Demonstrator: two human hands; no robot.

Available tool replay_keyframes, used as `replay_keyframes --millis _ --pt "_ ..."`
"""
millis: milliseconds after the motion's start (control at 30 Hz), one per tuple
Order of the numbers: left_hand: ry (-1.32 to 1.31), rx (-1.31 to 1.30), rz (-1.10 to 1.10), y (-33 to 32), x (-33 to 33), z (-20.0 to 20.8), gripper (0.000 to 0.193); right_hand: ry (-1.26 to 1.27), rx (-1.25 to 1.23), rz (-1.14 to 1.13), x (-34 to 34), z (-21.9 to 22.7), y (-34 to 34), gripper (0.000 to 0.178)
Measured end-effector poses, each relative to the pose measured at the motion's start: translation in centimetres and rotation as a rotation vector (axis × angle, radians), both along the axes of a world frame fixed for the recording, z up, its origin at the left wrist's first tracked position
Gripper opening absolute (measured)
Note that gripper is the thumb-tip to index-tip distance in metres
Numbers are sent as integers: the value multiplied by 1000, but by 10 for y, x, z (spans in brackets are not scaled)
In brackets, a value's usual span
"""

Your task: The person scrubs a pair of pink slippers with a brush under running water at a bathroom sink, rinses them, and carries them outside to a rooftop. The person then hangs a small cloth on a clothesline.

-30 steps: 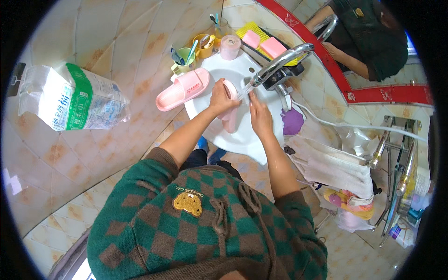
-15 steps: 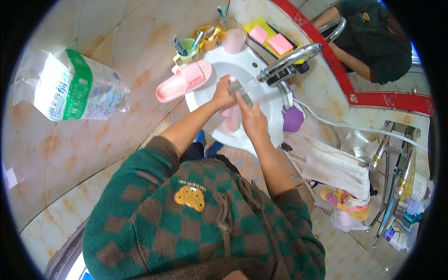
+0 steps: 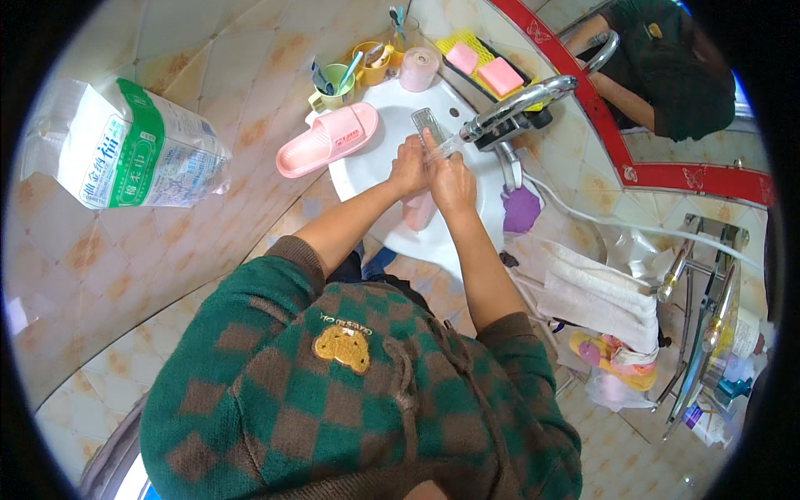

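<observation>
A see-through scrub brush [image 3: 425,121] sticks up from between my two hands over the basin, in the stream from the tap. My right hand [image 3: 452,183] is closed around its lower part, one finger stretched along it. Pressed close beside, my left hand [image 3: 408,167] has its fingers curled against the same brush; its fingertips are hidden. Under my wrists a pink slipper [image 3: 417,214] lies in the white washbasin [image 3: 379,218], partly covered by my hands. The matching pink slipper [image 3: 329,142] rests on the basin's left rim.
Over the basin arches a chrome tap [image 3: 525,98]. Cups with toothbrushes [image 3: 336,86], a pink paper roll [image 3: 418,69] and a rack with pink sponges [image 3: 500,77] line the back. A purple cloth [image 3: 521,208] hangs at right; a towel rack [image 3: 708,325] stands farther right.
The brush has swung more upright and shifted farther from me, under the water. My left hand has come down and closer to my right hand.
</observation>
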State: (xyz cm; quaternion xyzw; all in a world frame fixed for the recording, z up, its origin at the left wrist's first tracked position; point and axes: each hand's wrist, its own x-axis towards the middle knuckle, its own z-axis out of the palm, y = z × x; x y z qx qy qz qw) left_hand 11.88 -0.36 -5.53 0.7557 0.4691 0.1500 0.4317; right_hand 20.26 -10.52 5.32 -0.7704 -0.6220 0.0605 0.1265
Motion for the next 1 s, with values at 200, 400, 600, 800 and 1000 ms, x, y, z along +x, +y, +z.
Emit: replay_keyframes --millis 200,400,600,800,1000 --pt "-216 131 170 11 -25 12 99 35 -220 -90 19 -29 -55 58" --pt "-283 398 -32 -3 -19 35 103 277 268 -19 44 -29 -38 77" --pt "-97 543 -47 -31 -31 40 103 542 276 -122 3 -29 7 92" --pt "-142 247 -90 -30 -49 42 102 652 243 -51 -1 -10 -19 57" --pt "-139 192 -52 -33 -50 43 104 104 -262 56 8 49 -20 46"
